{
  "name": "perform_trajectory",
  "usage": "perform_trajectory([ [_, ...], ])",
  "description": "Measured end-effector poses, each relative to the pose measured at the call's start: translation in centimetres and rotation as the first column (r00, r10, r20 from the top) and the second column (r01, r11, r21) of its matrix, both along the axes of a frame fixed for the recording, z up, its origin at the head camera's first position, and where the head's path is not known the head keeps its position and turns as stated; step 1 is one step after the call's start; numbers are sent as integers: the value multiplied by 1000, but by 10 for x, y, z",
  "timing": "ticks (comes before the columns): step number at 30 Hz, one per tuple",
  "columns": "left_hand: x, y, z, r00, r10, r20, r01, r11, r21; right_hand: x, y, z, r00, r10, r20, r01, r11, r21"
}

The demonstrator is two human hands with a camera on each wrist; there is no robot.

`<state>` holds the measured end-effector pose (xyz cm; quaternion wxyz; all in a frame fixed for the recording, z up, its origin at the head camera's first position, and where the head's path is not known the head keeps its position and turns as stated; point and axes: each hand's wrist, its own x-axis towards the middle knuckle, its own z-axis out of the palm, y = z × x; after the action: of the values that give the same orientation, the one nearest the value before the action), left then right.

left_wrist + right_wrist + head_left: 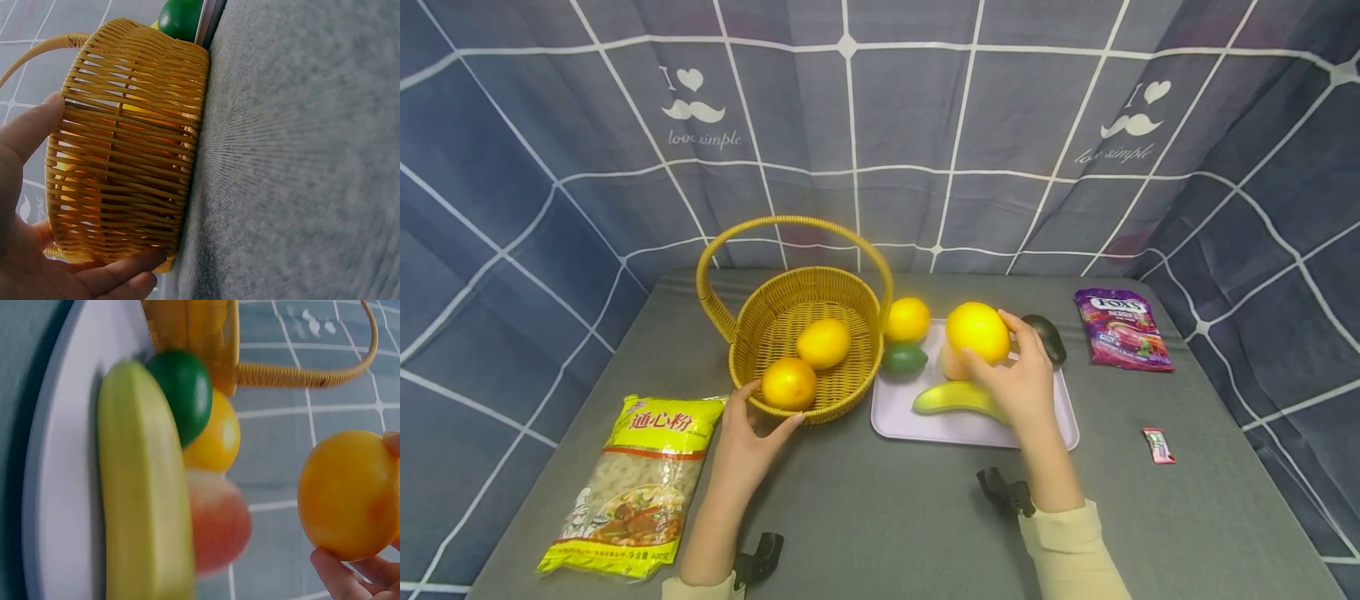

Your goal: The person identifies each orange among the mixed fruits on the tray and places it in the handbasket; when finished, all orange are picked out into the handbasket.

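Orange is being held over the tray by the right grip, as seen in the head view; being nearly round, no clear long axis is being presented by it. Key relation: from the right grip, the basket is lying to the left on the desk, its mouth being turned upward. Its handle is being carried across the rim from left to right, one foot being set on the side toward the orange. The gap between is being partly filled by a yellow fruit and a green fruit. The basket's near rim is being touched by the left grip, the nearer of the two; a front fruit and a rear fruit are being contained inside.

Left wrist view: the basket wall is being shown side-on. The left grip is being spread wide, thumb and fingers being bent about rim and wall; firmness cannot be told.

Right wrist view: the orange is being clamped between thumb and fingers, the grip being opened only to its breadth. Clearance is being shown from the peach and the banana.
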<state>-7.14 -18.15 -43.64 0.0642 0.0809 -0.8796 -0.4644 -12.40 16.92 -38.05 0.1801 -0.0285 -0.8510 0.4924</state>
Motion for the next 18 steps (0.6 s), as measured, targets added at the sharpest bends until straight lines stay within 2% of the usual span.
perform_trajectory([
  [10, 0, -1, -3, 1000, -4, 8, 4, 1000, 2, 7, -38, 5, 989, 139, -44, -140, 990, -26],
  [16, 0, -1, -2, 1000, -2, 18, 2, 1000, 5, 10, -61, 3, 968, 248, -30, -250, 965, -82],
  [18, -1, -1, -2, 1000, -1, 18, 1, 1000, 4, 10, -70, 1, 961, 275, -26, -276, 959, -68],
])
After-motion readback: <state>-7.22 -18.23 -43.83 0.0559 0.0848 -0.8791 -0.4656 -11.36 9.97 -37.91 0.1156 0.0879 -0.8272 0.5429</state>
